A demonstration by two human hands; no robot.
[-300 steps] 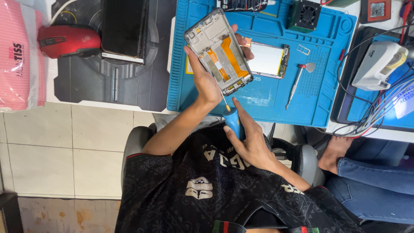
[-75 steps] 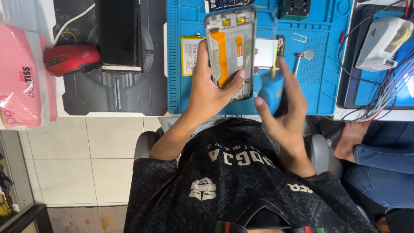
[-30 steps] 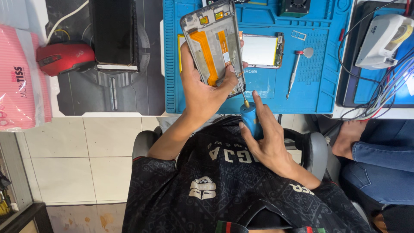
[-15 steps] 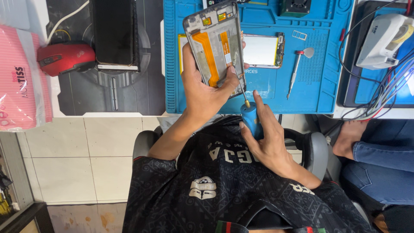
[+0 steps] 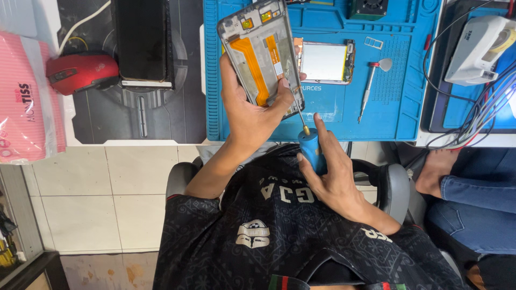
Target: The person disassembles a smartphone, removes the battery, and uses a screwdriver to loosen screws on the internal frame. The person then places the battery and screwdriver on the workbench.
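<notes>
A: What is the left hand (image 5: 248, 115) doing?

B: It is wrapped around the lower end of an opened phone frame, a thin grey rectangular shell with orange flex ribbons running down its inside (image 5: 262, 53). The thumb presses on the inner face and the other fingers curl behind. The frame is tilted and lifted above the blue silicone work mat (image 5: 408, 102), which lies just beyond the hand.

A: And the right hand (image 5: 334, 174)?

B: Closed around the blue-handled precision screwdriver (image 5: 310, 146), forefinger laid along the handle. The thin shaft runs up and away from that hand to the frame's lower right edge, right beside the left thumb.

A: How would that frame handle?

B: Light and stiff, I'd judge, but fragile: the ribbons look easy to crease or tear. Holding it by the side rails, as now, seems safest.

A: Anything close by?

B: Past the right hand, on the mat, lie a silvery flat battery-like plate (image 5: 324, 63) and a slim red-collared metal tool (image 5: 368, 86).
</notes>
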